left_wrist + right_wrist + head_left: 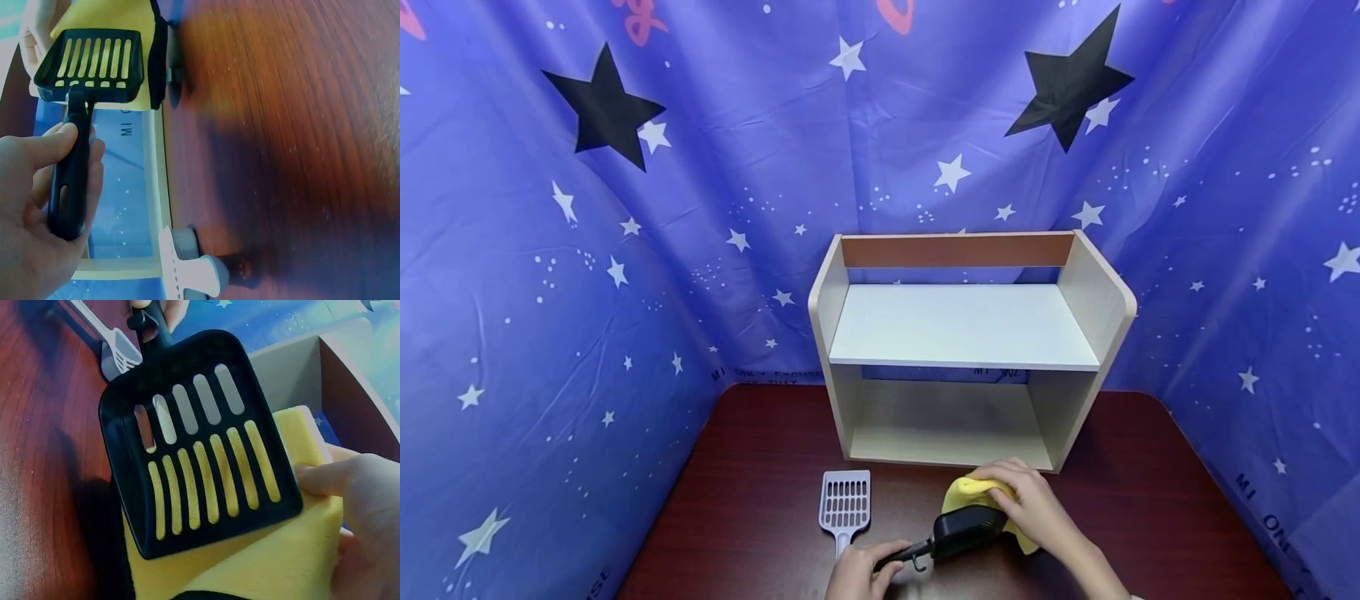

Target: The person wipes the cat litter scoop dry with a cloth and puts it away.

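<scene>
A black slotted litter scoop (pixel 964 532) is held above the table, tilted, with my left hand (pixel 859 573) gripping its handle (pixel 76 169). My right hand (pixel 1028 504) pinches a folded yellow cloth (pixel 957 497) behind the head of the scoop. Through the slots in the right wrist view, the yellow cloth (pixel 250 569) shows; it has a dark edge. The right thumb lies on the cloth beside the scoop's rim, and the other right fingers are partly hidden. A pale grey litter scoop (pixel 844 520) lies on the table near my left hand.
A two-tier shelf unit (pixel 962 325) with light wooden sides stands behind the hands on the dark red-brown table (pixel 737 492). Blue star-printed curtains (pixel 760 208) surround the table at the back and both sides.
</scene>
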A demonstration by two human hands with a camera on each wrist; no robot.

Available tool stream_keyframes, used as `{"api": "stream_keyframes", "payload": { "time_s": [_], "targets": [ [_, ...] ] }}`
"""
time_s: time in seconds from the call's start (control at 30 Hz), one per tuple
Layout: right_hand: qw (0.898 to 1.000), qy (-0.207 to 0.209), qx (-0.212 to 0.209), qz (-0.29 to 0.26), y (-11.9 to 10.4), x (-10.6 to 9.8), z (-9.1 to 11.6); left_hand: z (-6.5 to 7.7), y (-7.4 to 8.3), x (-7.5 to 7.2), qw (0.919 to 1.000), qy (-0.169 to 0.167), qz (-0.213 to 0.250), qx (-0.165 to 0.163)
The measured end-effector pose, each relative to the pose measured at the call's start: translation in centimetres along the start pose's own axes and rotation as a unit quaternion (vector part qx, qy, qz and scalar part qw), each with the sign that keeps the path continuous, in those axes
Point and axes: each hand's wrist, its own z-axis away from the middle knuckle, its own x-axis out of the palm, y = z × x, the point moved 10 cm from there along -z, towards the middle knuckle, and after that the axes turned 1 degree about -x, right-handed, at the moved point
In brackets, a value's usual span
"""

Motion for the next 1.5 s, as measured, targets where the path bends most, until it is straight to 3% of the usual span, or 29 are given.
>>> {"api": "stream_keyframes", "payload": {
  "time_s": [0.17, 0.33, 0.6, 0.83, 1.27, 1.5],
  "targets": [
    [0.997, -0.066, 0.013, -0.023, -0.2, 1.3, -0.5, -0.9, -0.1, -0.9, 0.9990, 0.034, -0.008, 0.027],
    [0.995, -0.099, 0.017, -0.026, 0.1, 1.9, -1.5, -2.8, -1.3, -1.5, 0.9993, 0.023, -0.022, 0.022],
    [0.994, -0.096, 0.008, -0.053, 1.5, 1.5, -4.4, -6.6, -3.7, -2.0, 0.9966, 0.004, -0.075, 0.035],
    [0.995, -0.078, 0.035, -0.053, 3.4, 0.1, -6.1, -9.6, -5.8, -2.2, 0.9950, -0.035, -0.091, 0.024],
    [0.995, -0.023, 0.062, -0.072, 6.1, -1.2, -4.2, -10.1, -7.1, -2.4, 0.9960, -0.039, -0.081, 0.008],
    [0.991, 0.025, 0.109, -0.075, 7.7, -2.1, -3.8, -10.1, -7.2, -2.3, 0.9985, -0.034, -0.043, -0.002]
  ]
}}
